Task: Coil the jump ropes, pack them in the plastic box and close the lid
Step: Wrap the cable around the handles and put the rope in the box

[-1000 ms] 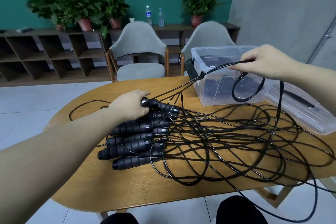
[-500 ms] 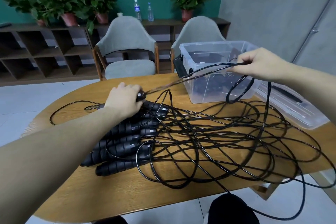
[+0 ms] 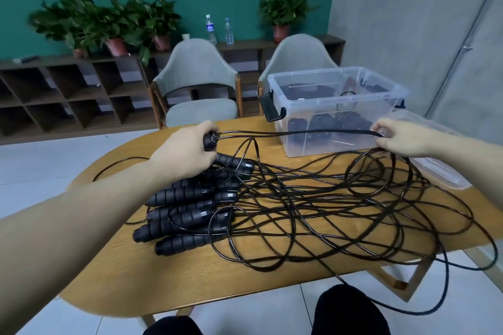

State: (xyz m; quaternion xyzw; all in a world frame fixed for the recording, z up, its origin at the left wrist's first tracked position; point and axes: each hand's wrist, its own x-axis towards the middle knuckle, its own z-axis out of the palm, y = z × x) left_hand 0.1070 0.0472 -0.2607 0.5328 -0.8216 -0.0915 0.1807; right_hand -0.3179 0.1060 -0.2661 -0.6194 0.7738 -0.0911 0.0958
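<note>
Jump rope cord [image 3: 299, 133] runs taut in front of the plastic box [image 3: 337, 106], left hand [image 3: 187, 152] gripping its handles [image 3: 210, 141], right hand [image 3: 394, 139] pinching the far end.

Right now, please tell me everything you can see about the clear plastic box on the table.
The plastic box is clear and rectangular, standing upright and open near the far right edge of the wooden table. A black latch hangs on its left end. Dark coiled ropes already lie inside on the bottom. Its clear lid lies flat beside it on the right. Neither hand touches the box.
</note>
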